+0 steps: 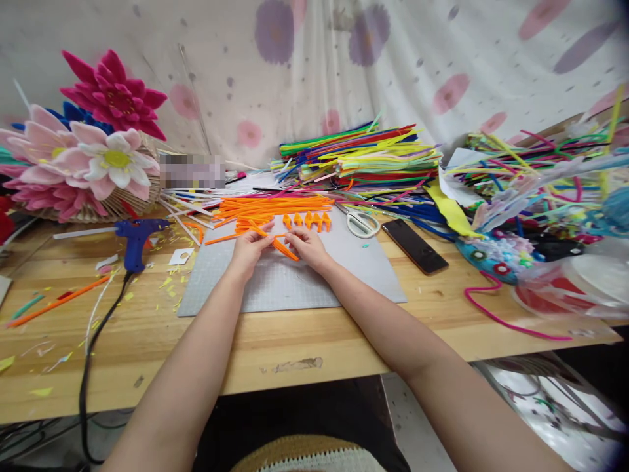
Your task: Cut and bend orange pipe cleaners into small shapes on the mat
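Over the grey cutting mat (295, 292), my left hand (251, 248) pinches orange pipe cleaners (286, 250), whose ends stick out between the two hands. My right hand (305, 246) is closed at the other side of the same orange piece, with thumb and fingertips together. Just beyond the hands lies a row of small bent orange pieces (308, 221). Behind these rests a pile of straight orange pipe cleaners (272, 207). White-handled scissors (362, 225) lie at the mat's upper right edge.
A blue glue gun (136, 239) with a black cord stands left of the mat. A phone (415, 245) lies on the right. Bundles of coloured pipe cleaners (363, 154) are heaped at the back. Fuzzy flowers (115, 160) fill the left rear; a pink pipe cleaner (511, 324) curls at right.
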The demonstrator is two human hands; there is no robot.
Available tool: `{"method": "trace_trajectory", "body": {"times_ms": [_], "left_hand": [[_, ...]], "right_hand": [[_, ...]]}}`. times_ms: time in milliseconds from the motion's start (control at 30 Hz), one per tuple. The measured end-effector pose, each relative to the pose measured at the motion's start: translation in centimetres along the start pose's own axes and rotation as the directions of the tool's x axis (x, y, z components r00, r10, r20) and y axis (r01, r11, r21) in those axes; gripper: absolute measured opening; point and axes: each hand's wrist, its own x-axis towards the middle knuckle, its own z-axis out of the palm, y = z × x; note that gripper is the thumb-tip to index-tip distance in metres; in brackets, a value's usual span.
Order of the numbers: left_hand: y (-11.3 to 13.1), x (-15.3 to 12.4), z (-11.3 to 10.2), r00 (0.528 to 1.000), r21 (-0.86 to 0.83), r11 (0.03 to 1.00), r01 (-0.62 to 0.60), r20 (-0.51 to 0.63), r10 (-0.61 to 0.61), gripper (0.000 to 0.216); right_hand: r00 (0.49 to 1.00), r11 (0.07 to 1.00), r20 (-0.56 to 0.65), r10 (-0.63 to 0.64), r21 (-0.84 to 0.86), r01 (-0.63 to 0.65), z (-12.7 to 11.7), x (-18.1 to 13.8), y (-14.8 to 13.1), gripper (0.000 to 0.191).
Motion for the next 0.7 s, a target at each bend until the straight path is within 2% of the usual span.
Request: {"method": "trace_trajectory", "body": {"times_ms": [67,200,300,533,600,700], "left_hand": [[0.0,0.0,0.1,0.999,0.014,0.999,-0.031,-0.029,0.031,0.043],[0.0,0.0,0.2,0.992,0.008,0.997,-0.081,-0.097,0.081,0.053],[-0.1,-0.1,0.3,0.99,-0.013,0.995,-0.097,-0.105,0.095,0.054],[-0.7,0.3,0.6,0.971,0.013,0.984,-0.179,-0.16,0.179,0.047],[-0.6,0.2,0.6,0.969,-0.007,0.986,-0.166,-0.186,0.161,0.042],[-0.2,-0.1,0.7,0.986,-0.105,0.993,-0.048,-0.162,0.03,0.027]], "right_hand": [[1.0,0.999,0.006,-0.024,-0.028,0.024,-0.1,-0.1,-0.2,0.021],[0.995,0.995,0.102,-0.024,-0.094,0.034,0.0,-0.2,-0.4,0.021],[0.992,0.984,0.128,-0.017,-0.171,0.039,0.4,-0.1,-0.3,0.022],[0.979,0.912,0.189,0.079,-0.41,0.006,1.0,0.0,-1.0,0.04],[0.975,0.912,0.2,0.098,-0.41,-0.008,1.0,0.0,-1.1,0.04],[0.972,0.931,0.215,0.093,-0.365,-0.008,1.0,0.0,-1.0,0.037]]}}
